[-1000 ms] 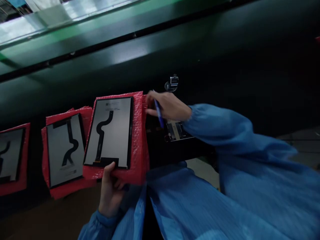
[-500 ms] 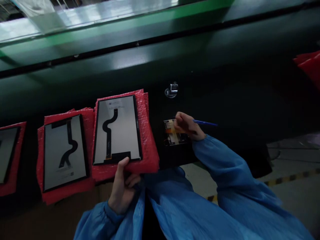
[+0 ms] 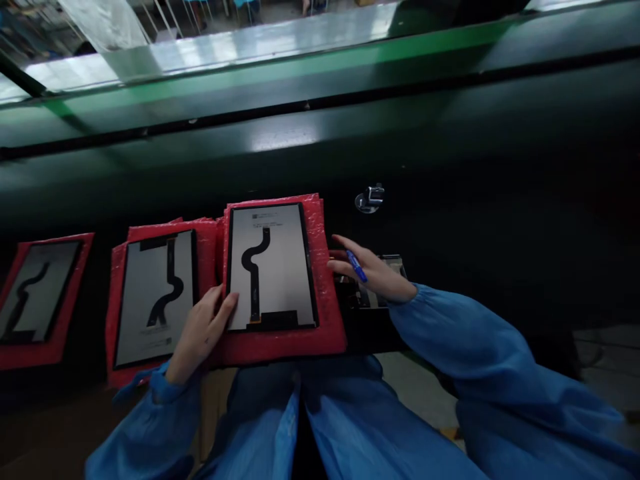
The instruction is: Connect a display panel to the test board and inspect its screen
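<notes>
Dark bench (image 3: 490, 247), green rail (image 3: 350, 72) at 12 o'clock, grey panel (image 3: 287, 280) on red wrap (image 3: 329, 320) — black S-shaped flex (image 3: 255, 290), left hand (image 3: 200, 327) at its 8, grip unclear, right hand (image 3: 377, 272) at 3 — clamped on blue pen (image 3: 356, 266)

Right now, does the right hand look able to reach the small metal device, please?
Probably yes: the small metal device sits beyond the right hand with nothing visible between them, though the blue pen held in that hand may hamper its grip.

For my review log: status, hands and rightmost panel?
Left hand at rightmost panel, lower left edge. Right hand holding blue pen. Panel atop red wrap. Flat part partly behind right hand.
</notes>
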`<state>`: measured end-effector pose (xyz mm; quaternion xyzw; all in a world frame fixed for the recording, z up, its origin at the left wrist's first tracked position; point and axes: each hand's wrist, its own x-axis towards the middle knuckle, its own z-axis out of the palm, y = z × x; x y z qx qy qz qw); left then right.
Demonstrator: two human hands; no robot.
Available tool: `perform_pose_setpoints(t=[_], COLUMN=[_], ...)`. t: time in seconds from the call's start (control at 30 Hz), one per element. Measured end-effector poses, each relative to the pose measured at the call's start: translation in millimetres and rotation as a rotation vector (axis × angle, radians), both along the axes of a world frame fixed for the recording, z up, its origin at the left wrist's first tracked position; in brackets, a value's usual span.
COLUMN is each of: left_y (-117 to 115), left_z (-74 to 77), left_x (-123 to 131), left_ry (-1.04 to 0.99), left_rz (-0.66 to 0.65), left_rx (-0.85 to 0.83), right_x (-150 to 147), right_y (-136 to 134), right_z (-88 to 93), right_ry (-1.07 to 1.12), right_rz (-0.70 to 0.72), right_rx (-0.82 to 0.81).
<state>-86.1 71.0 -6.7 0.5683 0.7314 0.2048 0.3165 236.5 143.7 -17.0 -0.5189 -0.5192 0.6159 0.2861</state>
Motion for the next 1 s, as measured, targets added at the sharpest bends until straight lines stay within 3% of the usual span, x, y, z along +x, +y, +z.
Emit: perform_pose_setpoints(t=[0.1, 0.27, 0.4, 0.53, 0.7, 0.8, 1.0], left_y=[3.7, -5.0, -16.3, -23.2, -25.4, -26.1, -26.5], left_z=[-10.5, -3.9, 1.8, 4.9, 5.1, 0.0, -12.6], left_x=[9.5, 29.1, 51.3, 69.5, 73.6, 70.2, 72.9], left_ry=[-0.100, -0.164, -0.289, -0.418, -0.571, -0.564, -0.354], left_rz=[0.030, 0.141, 0.154, 0.144, 0.102, 0.078, 0.042], left_rx=[-0.053, 0.018, 0.098, 0.137, 0.095, 0.063, 0.054], right_x=[-12.0, -23.4, -23.5, -13.9, -3.8, -6.3, -13.9], right_y=[2.5, 4.0, 5.9, 5.1, 3.1, 2.2, 4.1], right_z=[-1.8, -9.7, -20.1, -26.5, -30.8, -29.2, -21.6], right_ry=[-0.015, -0.110, -0.133, -0.143, -0.131, -0.164, -0.245], right_rz=[0.029, -0.103, -0.196, -0.197, -0.236, -0.248, -0.213], right_rx=[-0.048, -0.034, -0.034, -0.043, -0.105, -0.090, -0.051])
